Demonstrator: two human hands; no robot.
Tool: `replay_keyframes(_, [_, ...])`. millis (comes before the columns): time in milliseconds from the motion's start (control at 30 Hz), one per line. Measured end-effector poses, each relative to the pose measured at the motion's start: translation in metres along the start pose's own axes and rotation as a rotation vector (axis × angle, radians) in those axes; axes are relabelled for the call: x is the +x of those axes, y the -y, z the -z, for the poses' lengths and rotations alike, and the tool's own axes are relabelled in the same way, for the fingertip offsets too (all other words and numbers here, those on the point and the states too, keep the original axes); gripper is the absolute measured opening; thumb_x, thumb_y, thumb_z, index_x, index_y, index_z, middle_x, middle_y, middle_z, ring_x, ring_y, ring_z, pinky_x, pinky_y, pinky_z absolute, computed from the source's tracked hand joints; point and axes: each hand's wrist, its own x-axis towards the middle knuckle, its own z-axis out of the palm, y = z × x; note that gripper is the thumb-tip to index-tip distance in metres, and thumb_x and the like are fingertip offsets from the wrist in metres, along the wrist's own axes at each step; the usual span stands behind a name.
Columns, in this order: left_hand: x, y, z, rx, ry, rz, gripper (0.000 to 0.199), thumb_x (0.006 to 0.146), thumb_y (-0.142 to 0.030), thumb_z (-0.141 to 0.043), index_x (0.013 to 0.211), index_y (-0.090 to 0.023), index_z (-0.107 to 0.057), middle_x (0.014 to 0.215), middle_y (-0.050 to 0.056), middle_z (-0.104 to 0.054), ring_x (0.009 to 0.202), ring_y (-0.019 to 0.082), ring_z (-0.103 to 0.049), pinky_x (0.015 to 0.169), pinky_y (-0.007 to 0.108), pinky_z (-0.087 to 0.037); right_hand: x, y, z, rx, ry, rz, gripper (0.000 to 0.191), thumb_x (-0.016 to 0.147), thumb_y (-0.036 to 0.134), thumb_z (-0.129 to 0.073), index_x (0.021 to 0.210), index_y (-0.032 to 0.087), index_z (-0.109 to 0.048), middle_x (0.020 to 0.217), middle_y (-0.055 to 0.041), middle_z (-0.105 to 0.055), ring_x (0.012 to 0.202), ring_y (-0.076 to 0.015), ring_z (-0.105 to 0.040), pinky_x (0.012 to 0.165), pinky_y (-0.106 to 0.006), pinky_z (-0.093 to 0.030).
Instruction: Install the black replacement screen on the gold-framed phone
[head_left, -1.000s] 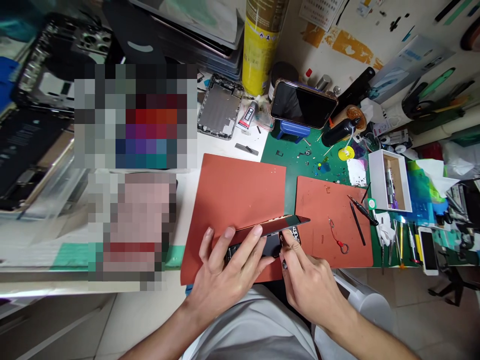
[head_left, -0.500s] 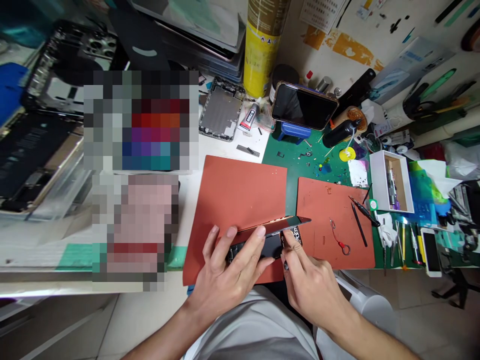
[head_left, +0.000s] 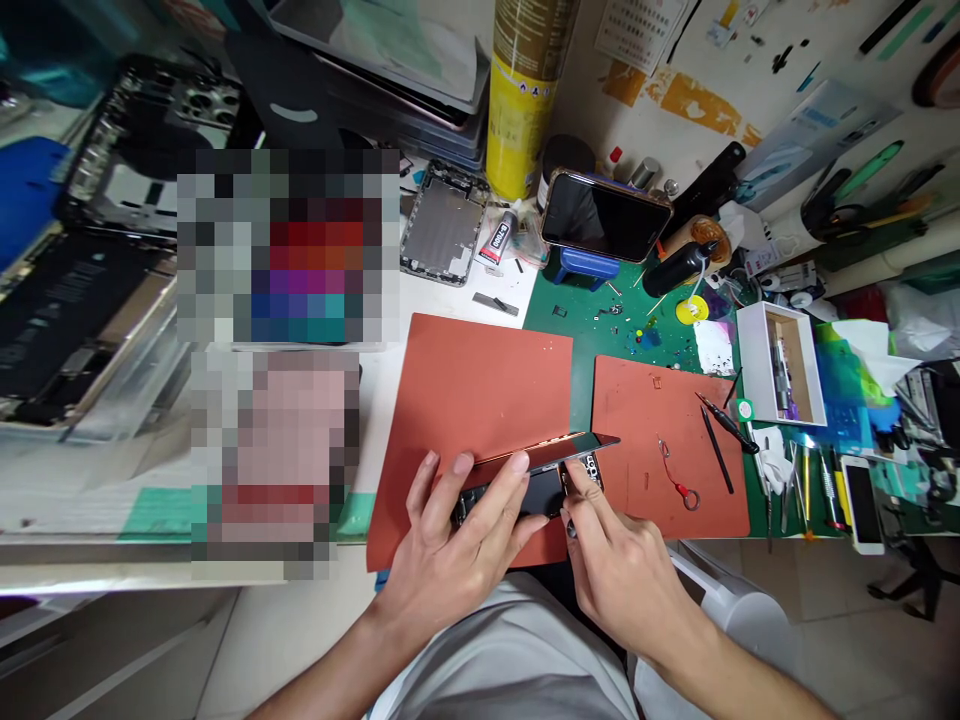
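An opened phone lies over the front edge of the left red-brown mat. Its screen panel is tilted up above the dark phone body. My left hand holds the phone, with fingers over the panel and the thumb at the body's near edge. My right hand has its index fingertip inside the right end of the body, under the panel. Its other fingers are curled, and a small dark rounded end, perhaps of a tool, shows between them.
A second red-brown mat carries a black pen-like tool and a red ring cord. Behind are a phone on a blue stand, a glue tube and a yellow can. A white box stands right.
The view has shifted very slightly. Both hands and the opened phone stay in nearly the same position, with no visible change of grip.
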Motion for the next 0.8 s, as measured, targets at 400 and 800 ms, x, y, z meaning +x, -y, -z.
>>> replay_keyframes(400, [0.0001,0.0005,-0.0002,-0.003,-0.005,-0.002,0.04,0.09,-0.039,-0.09,0.123,-0.018,-0.08,0.187,-0.001,-0.019,0.174,0.037,-0.012,0.143,0.059,-0.018,-0.0005,-0.0002,-0.0007,-0.003,0.014,-0.002,0.025,0.094,0.005,-0.044,0.106,0.017,-0.063,0.153,-0.027,-0.068,0.055,-0.0165,-0.067,0.047,-0.032,-0.044])
replay_keyframes(800, [0.0,-0.0001,-0.0005,0.0,-0.006,-0.003,0.038,0.095,-0.037,-0.085,0.126,-0.015,-0.08,0.187,-0.001,-0.018,0.174,0.037,-0.01,0.144,0.059,-0.017,-0.0012,0.0007,-0.0001,0.004,0.029,-0.014,0.027,0.095,0.004,-0.042,0.107,0.017,-0.062,0.157,-0.027,-0.064,0.054,-0.0169,-0.068,0.046,-0.032,-0.045])
